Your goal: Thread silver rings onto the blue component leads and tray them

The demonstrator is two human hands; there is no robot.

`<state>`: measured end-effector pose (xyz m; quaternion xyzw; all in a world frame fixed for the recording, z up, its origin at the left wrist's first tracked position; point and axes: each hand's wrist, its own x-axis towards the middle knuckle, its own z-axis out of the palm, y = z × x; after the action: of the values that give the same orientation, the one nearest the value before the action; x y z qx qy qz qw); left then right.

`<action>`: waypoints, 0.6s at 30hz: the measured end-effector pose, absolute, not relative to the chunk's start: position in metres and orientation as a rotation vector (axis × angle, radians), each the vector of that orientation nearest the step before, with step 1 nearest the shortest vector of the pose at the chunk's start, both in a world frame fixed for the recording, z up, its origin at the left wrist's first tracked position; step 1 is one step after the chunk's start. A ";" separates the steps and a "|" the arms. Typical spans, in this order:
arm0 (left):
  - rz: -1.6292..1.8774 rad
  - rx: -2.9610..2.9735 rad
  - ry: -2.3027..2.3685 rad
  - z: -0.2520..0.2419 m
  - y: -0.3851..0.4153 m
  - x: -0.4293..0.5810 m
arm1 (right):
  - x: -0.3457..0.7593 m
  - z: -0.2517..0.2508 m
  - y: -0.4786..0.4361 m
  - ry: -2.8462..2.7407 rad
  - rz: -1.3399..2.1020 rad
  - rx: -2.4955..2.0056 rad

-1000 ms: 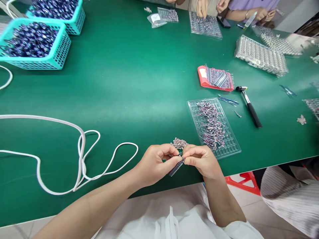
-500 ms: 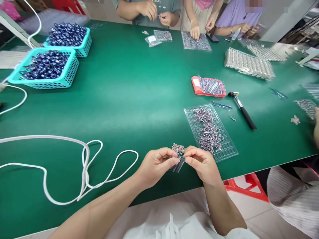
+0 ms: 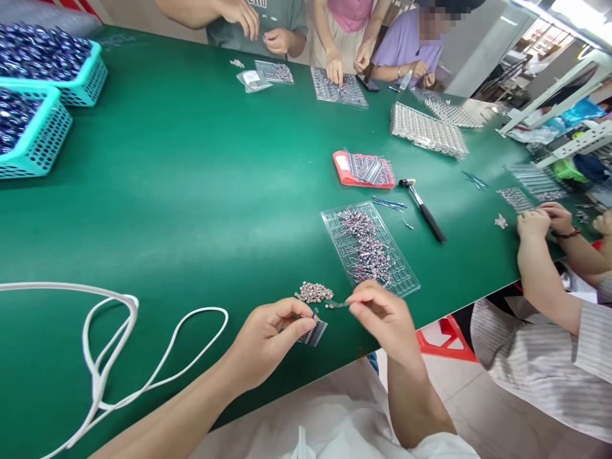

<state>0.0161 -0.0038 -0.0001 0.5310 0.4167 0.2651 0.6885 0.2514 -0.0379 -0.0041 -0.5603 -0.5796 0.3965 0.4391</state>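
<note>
My left hand [image 3: 275, 335] pinches a short grey strip of small wire-leaded parts [image 3: 313, 333] between thumb and fingertips, held low over the table near its front edge. A tiny blue end stands up at the fingertips. To its right, my right hand [image 3: 385, 315] is closed on a thin, greyish strip [image 3: 338, 305] pointing left; its exact kind is unclear. Just behind both hands lies a heap of small round beige pieces [image 3: 313, 292]. Beyond my right hand, a clear plastic tray [image 3: 399, 271] holds a pile of small parts with thin wires [image 3: 370, 248], partly hidden by that hand.
On the green table [image 3: 191, 191] lie a hammer [image 3: 428, 213], a red packet [image 3: 340, 169], blue strips [image 3: 389, 204] and a white cable [image 3: 179, 357]. Turquoise baskets [image 3: 52, 137] of dark blue pieces stand left. Co-workers' hands [image 3: 533, 224] are at the right and across the table.
My hands have moved apart, the right one drawing a thin strip away from the left. The camera has turned right, showing more of the co-worker's hands on that side.
</note>
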 end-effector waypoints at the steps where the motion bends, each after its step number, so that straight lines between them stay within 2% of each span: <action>1: 0.613 1.142 0.959 -0.001 -0.003 0.016 | 0.261 -0.005 -0.036 -1.485 0.764 -1.498; 4: 0.653 1.053 0.997 -0.004 -0.002 0.017 | 0.289 -0.013 -0.026 -1.571 0.238 -1.737; 7: 0.682 1.013 1.035 -0.003 0.000 0.018 | 0.306 -0.027 -0.017 -1.712 0.044 -1.800; 14: 0.745 0.958 1.119 0.002 0.008 0.015 | 0.298 -0.032 -0.026 -1.763 -0.165 -1.838; 18: 0.779 0.947 1.139 0.003 0.010 0.015 | 0.270 -0.021 -0.038 -1.938 0.044 -1.666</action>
<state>0.0152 0.0098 0.0033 0.4200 0.5052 0.3455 0.6700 0.2699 -0.0381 -0.0211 -0.6240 -0.7259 0.0166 0.2888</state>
